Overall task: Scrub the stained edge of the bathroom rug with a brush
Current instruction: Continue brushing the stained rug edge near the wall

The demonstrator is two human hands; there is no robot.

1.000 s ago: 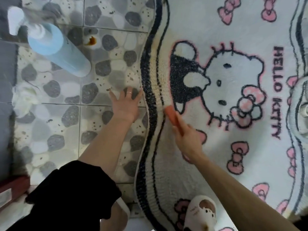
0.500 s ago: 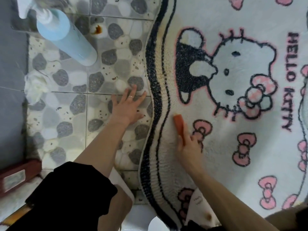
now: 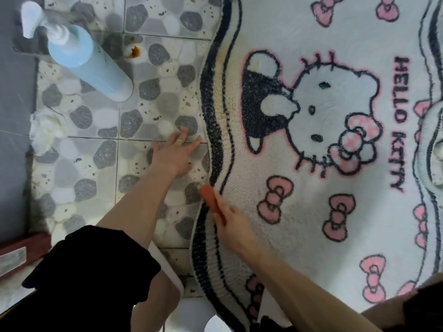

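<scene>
Gripping brush (image 3: 211, 198) in right hand (image 3: 233, 227) at dark border of rug (image 3: 309, 238); resting left hand (image 3: 174, 155) flat on tiles (image 3: 79, 164) just beside; keep strokes short, firm; work up toward yellowed band (image 3: 224, 68).

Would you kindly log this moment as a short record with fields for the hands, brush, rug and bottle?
left hand: flat on the tiled floor, fingers spread, beside the rug
right hand: grips the brush
brush: orange, tip on the rug's dark border
rug: white, cat print, yellowish stain along its edge
bottle: blue, pump top, on the floor
</scene>
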